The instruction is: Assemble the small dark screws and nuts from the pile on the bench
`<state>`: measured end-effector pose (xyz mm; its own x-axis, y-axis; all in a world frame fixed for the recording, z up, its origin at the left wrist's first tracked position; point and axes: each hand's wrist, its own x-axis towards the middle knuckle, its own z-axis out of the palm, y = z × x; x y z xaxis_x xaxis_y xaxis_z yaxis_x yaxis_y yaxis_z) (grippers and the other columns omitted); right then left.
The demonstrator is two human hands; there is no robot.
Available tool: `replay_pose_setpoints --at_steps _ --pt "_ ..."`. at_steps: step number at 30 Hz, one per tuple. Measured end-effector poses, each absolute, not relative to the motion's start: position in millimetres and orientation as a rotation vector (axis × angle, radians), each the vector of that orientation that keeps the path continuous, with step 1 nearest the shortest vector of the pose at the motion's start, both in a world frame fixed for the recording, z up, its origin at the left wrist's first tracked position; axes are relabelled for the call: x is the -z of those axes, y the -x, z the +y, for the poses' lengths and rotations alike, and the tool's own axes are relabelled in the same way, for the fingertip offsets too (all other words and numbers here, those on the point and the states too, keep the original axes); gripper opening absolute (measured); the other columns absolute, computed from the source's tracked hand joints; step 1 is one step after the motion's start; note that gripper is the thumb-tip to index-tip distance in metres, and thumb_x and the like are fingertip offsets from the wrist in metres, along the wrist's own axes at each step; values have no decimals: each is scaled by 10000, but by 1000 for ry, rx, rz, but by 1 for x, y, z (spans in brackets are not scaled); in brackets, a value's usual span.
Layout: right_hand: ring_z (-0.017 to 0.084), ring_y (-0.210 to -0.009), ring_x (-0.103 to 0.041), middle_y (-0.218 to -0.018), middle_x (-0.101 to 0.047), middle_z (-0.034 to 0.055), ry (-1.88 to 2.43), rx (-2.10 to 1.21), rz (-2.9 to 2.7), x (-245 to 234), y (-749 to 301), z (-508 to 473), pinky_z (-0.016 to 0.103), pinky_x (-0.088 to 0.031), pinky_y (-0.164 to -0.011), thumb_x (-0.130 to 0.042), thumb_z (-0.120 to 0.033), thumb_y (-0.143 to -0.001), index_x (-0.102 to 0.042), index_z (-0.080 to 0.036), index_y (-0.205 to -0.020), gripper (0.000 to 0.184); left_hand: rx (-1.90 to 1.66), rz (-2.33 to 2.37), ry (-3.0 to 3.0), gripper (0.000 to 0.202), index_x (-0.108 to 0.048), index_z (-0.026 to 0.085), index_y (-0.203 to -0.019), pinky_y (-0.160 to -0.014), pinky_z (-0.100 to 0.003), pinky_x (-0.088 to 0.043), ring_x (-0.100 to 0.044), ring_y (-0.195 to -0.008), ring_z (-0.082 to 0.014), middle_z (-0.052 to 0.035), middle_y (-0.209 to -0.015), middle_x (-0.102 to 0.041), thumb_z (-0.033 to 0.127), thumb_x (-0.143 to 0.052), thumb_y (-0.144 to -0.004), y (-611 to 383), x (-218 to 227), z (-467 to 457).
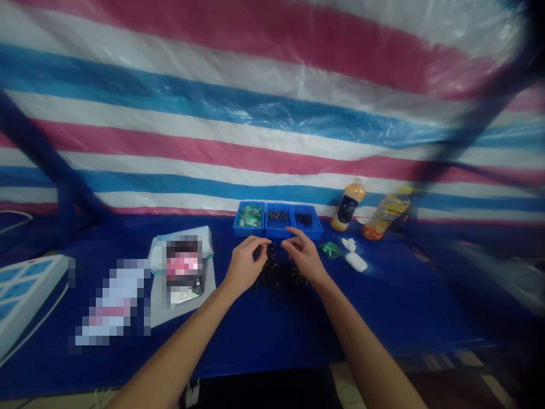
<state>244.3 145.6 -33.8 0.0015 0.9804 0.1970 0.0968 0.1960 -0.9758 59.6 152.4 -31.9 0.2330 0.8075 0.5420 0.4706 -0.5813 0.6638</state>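
My left hand (248,260) is closed in a pinch just in front of the blue bins. Whatever sits between its fingertips is too small to make out. Facing it, my right hand (303,255) has thumb and a finger drawn together while another finger stretches forward; its contents also cannot be made out. Below and between both hands lies a loose pile of small dark parts with brass-coloured bits (271,267). A second cluster of such parts (298,275) is under my right hand, partly hidden by it.
Beyond the hands stand a blue bin of green packets (250,217), a bin of small metallic parts (279,217) and a bin of dark parts (304,219). Rightward are two bottles (348,207) (386,216), a green packet (330,250) and a white case (356,262). A power strip (32,289) lies left.
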Motion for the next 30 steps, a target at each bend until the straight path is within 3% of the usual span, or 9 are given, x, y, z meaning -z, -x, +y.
replay_pose_setpoints --at_steps 10,16,22,24,25,28,30 --pt "164 -801 -588 -980 -695 34 1155 -793 -1692 32 -236 133 286 -435 -746 -569 -373 -883 -706 -222 -1001 236 -1253 954 -1657 158 -672 163 -955 -816 -300 -546 -667 -875 -173 -61 -962 -693 241 -632 -823 -62 35 154" --pt "133 -682 -529 -803 -630 2 1072 -973 -1567 30 -234 131 249 -397 -646 -552 -431 -897 -631 -208 -924 238 -1183 945 -1516 221 -652 152 -983 -689 -282 -556 -679 -760 -175 -54 -850 -707 283 -660 -805 -62 34 154" --pt "105 -530 -445 -575 -481 -27 1155 -1143 -1324 33 -237 138 240 -334 -538 -500 -553 -894 -518 -185 -697 418 -1267 1016 -1468 256 -667 149 -958 -655 -269 -535 -669 -767 -179 -55 -861 -693 377 -589 -870 -62 35 159" --pt "95 -510 -443 -604 -503 -30 1173 -1158 -1227 34 -238 141 236 -332 -517 -545 -562 -858 -543 -183 -773 388 -1286 1074 -1449 276 -674 154 -949 -633 -258 -521 -657 -753 -173 -52 -861 -687 400 -568 -880 -60 38 162" --pt "92 -505 -451 -652 -537 -32 1164 -1166 -1180 34 -238 143 233 -336 -510 -567 -558 -842 -561 -192 -902 371 -1290 1101 -1459 284 -677 156 -948 -631 -257 -516 -652 -745 -172 -48 -846 -684 408 -561 -883 -59 40 164" --pt "83 -481 -451 -780 -601 -40 1130 -1165 -1113 34 -243 146 223 -335 -486 -618 -529 -807 -374 -261 -1305 617 -1274 1173 -1566 284 -685 169 -944 -647 -267 -504 -642 -730 -175 -37 -812 -681 405 -536 -894 -57 42 165" --pt "84 -471 -423 -725 -580 -56 1154 -1122 -1174 35 -248 147 221 -324 -480 -622 -510 -809 -341 -255 -1343 655 -1254 1257 -1707 255 -689 184 -939 -697 -286 -500 -641 -756 -182 -33 -832 -689 374 -523 -901 -56 42 163"
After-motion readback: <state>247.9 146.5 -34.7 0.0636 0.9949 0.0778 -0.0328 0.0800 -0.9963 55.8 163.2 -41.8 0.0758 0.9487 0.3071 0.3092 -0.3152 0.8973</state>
